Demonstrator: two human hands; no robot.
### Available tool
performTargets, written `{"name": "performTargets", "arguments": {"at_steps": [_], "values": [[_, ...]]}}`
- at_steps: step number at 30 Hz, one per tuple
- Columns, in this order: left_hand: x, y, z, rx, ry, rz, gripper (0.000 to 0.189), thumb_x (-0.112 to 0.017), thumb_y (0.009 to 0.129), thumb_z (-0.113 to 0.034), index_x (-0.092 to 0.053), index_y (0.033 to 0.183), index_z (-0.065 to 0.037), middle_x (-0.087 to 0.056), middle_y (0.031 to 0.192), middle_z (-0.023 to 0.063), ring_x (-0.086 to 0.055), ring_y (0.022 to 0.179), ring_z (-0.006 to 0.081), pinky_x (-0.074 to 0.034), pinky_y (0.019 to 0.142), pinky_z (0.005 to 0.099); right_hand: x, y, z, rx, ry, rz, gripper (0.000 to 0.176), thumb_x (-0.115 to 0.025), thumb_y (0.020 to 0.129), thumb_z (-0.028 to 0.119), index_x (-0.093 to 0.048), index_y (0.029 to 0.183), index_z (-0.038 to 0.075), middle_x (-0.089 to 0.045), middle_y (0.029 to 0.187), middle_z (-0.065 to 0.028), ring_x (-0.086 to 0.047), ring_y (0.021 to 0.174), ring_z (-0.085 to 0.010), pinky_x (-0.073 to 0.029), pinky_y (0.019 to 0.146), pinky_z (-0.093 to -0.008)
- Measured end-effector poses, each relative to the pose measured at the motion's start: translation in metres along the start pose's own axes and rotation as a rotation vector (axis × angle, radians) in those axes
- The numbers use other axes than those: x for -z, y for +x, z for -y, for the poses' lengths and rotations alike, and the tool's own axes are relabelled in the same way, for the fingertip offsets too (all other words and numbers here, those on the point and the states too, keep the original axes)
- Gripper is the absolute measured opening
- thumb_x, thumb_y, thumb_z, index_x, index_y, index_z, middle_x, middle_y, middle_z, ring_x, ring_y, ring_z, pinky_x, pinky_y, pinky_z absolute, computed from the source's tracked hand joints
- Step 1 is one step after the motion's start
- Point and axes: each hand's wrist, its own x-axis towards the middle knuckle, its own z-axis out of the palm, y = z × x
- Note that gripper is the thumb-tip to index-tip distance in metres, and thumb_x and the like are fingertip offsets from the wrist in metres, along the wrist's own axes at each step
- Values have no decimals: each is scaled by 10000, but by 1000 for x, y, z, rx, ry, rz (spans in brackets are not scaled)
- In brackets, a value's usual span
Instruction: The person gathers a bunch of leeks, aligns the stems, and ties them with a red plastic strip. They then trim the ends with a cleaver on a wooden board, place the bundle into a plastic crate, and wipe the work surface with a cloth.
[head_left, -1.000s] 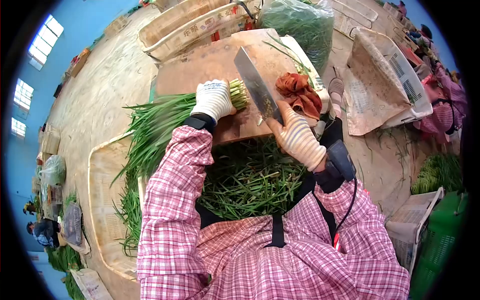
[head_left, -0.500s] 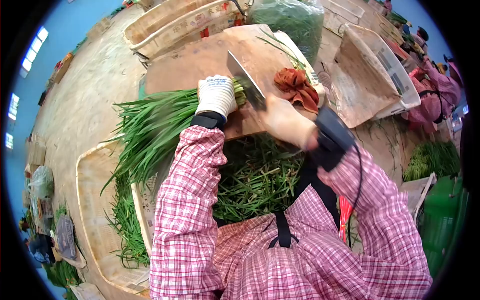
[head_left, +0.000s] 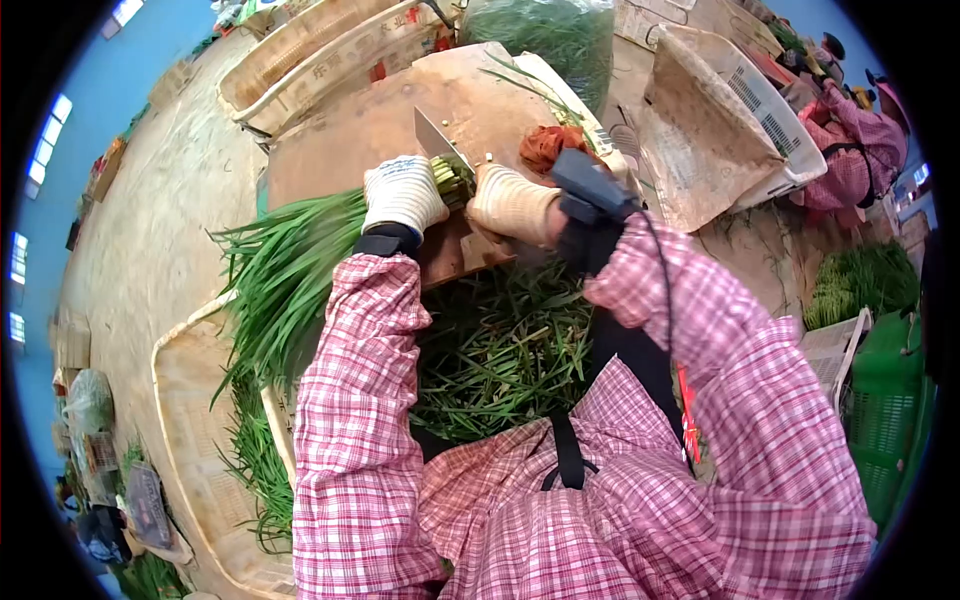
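Observation:
My left hand (head_left: 402, 195), in a white striped glove, is closed around a bunch of long green stalks (head_left: 290, 240) lying on the brown board (head_left: 350, 130). The leaves hang over the board's left edge. In my gloved right hand (head_left: 512, 203) is the handle of a wide knife (head_left: 438, 138); its blade stands at the pale cut ends of the bunch, close beside my left hand. Small pale bits lie by the blade. A crumpled rust-red cloth (head_left: 548, 146) sits on the board behind my right hand.
Cut green pieces (head_left: 500, 360) fill the space below the board. A cream crate (head_left: 185, 430) with greens stands at the left, and a long crate (head_left: 330, 70) behind. A bag of greens (head_left: 545, 40) and a white crate (head_left: 790, 130) are beyond. A person (head_left: 860, 140) works at the right.
The knife has come down and left to the stalk ends, with my right hand nearer my left. The view has shifted slightly, and small pale bits now show by the blade.

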Motion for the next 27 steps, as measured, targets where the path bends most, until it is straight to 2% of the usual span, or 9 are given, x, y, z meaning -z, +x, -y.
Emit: {"name": "performTargets", "arguments": {"at_steps": [1, 4, 6, 9, 12, 16, 19, 21, 27], "values": [[0, 1, 1, 4, 0, 0, 478, -841, 635, -314, -745, 1041, -82, -733, 1056, 155, -707, 1005, 298, -548, 872, 416, 7, -4, 3, 15, 53, 25, 150, -721, 659, 85, -731, 784, 1, -643, 641, -220, -696, 691, -362, -550, 592, -418], [0, 2, 0, 5, -2, 36, 511, -848, 633, -328, -739, 1068, -83, -735, 1070, 142, -701, 1027, 293, -540, 879, 422, 30, 1, 11, -617, 732, 258, 89, -671, 785, 67, -700, 717, 17, -660, 625, -164, -678, 556, -286, -531, 515, -422], [0, 6, 2, 2, 9, 25, 523, -851, 630, -342, -737, 1068, -81, -733, 1066, 149, -701, 1024, 296, -541, 879, 419, -5, 30, -31, 489, -340, 13, 117, -649, 749, 67, -701, 784, -32, -640, 611, -176, -677, 590, -322, -546, 546, -385], [4, 6, 1, 36, -14, 74, 534, -851, 627, -355, -734, 1070, -81, -729, 1075, 157, -698, 1030, 299, -540, 884, 419, -21, 39, -20, 70, 62, -74, 159, -711, 680, 97, -734, 799, -6, -673, 693, -191, -691, 684, -361, -559, 635, -427], [-2, 4, 0, 20, 18, 41, 530, -850, 621, -362, -737, 1055, -80, -728, 1069, 159, -696, 1028, 305, -539, 892, 419, -30, 29, -39, 295, -449, -140, 163, -724, 670, 115, -747, 783, 0, -675, 696, -193, -694, 692, -369, -558, 629, -444], [0, 1, 4, 8, -39, 74, 768, -860, 554, -416, -657, 1210, -71, -714, 1071, 196, -685, 1022, 332, -530, 912, 407, -8, 10, -19, 148, -341, 112, 186, -713, 741, 136, -770, 884, 32, -727, 790, -167, -723, 748, -322, -586, 678, -411], [0, -1, 3, 11, -50, 51, 822, -866, 552, -421, -633, 1248, -49, -705, 1104, 203, -679, 1037, 334, -525, 923, 406, 21, -26, -26, -416, 499, 72, 175, -682, 732, 122, -738, 756, -41, -669, 601, -178, -686, 558, -308, -558, 546, -417], [-3, 4, 7, -13, -68, 45, 897, -880, 552, -436, -581, 1306, -53, -685, 1158, 201, -661, 1081, 332, -511, 945, 415, 2, -35, -51, -173, 173, -246, 206, -606, 811, 107, -705, 731, -55, -662, 616, -202, -677, 528, -314, -547, 502, -429], [-10, -18, -13, -4, 212, -265, 1106, -920, 529, -458, -423, 1445, -86, -592, 1324, 181, -560, 1245, 321, -434, 1040, 469, 26, -78, -39, -442, 768, -151, 389, -630, 852, 246, -579, 1030, -96, -653, 678, -221, -683, 591, -339, -557, 588, -445]]}}
